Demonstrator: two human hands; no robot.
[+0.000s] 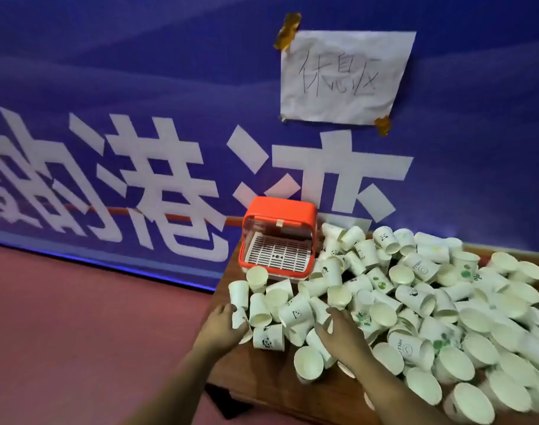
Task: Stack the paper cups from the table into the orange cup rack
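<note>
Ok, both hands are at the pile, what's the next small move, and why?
Probably close the left hand on the cup at its fingertips and carry it to the orange cup rack: its white tray shows no cups and its front is open.

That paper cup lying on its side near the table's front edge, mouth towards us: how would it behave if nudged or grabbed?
The paper cup lies on its side on the table, so a nudge would probably roll it, curving because it tapers. It looks empty and thin-walled: likely very light and easily crushed by a firm squeeze.
</note>
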